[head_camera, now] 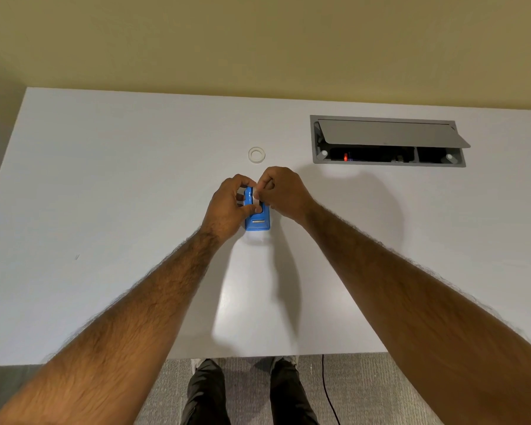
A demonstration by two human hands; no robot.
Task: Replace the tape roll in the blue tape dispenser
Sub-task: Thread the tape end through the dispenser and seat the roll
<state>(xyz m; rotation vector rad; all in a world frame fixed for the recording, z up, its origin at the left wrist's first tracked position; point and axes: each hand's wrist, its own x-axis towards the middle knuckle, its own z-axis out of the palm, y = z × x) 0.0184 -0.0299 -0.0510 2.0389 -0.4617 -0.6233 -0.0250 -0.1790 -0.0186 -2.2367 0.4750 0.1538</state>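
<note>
1. Along the left edge of the white table (105,194) the surface is bare apart from a small dark mark (77,257); a dull yellow wall (258,41) rises behind the far edge.
2. Near the middle of the table the left hand (227,207) curls around the left side of the blue tape dispenser (257,221), thumb and fingers closed on it.
3. The dispenser rests on the table, its cutter end pointing toward the near edge.
4. A tape roll (256,154) lies flat just beyond the hands, toward the far edge, apart from the dispenser.
5. The right hand (284,191) pinches something small and white at the top of the dispenser; what it is cannot be told.
6. Toward the far right corner a grey cable box (388,141) is sunk into the table, its lid tilted open and a red light inside.
7. Below the near edge lie grey carpet (365,391), dark trouser legs and a black cable (327,391).
</note>
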